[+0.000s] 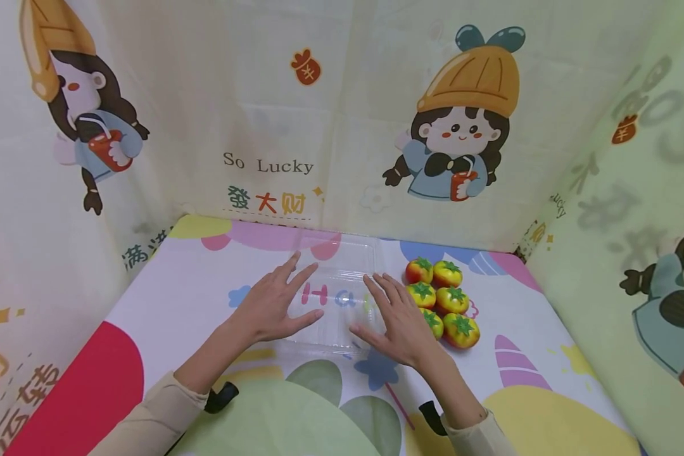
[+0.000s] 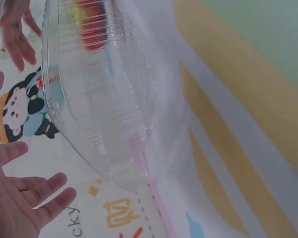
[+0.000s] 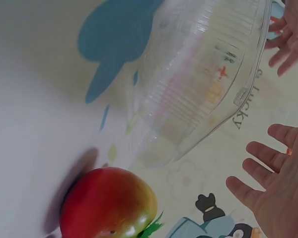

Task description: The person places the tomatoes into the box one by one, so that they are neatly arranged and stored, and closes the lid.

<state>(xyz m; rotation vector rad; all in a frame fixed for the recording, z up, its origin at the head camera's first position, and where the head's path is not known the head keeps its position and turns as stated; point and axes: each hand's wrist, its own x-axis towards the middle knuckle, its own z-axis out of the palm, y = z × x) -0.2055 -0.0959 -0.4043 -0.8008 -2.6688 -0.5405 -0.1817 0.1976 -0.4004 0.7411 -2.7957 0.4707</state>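
Note:
A clear plastic clamshell box [image 1: 325, 329] lies on the table between my two hands, its transparent lid [image 1: 348, 250] folded back toward the wall. My left hand [image 1: 276, 301] hovers by the box's left side with fingers spread, holding nothing. On the other side, my right hand [image 1: 401, 320] is likewise spread and holds nothing. Both wrist views show the box's ribbed wall [image 2: 97, 94] apart from the fingers. Several red-yellow persimmons [image 1: 462, 329] with green leafy tops stand in rows just right of my right hand, which partly hides some. One persimmon [image 3: 109, 203] looms large in the right wrist view.
A printed tablecloth [image 1: 177, 304] with colourful shapes covers the table. Cloth curtains [image 1: 342, 114] with cartoon figures enclose the back and both sides. Black straps [image 1: 222, 398] show at the wrists.

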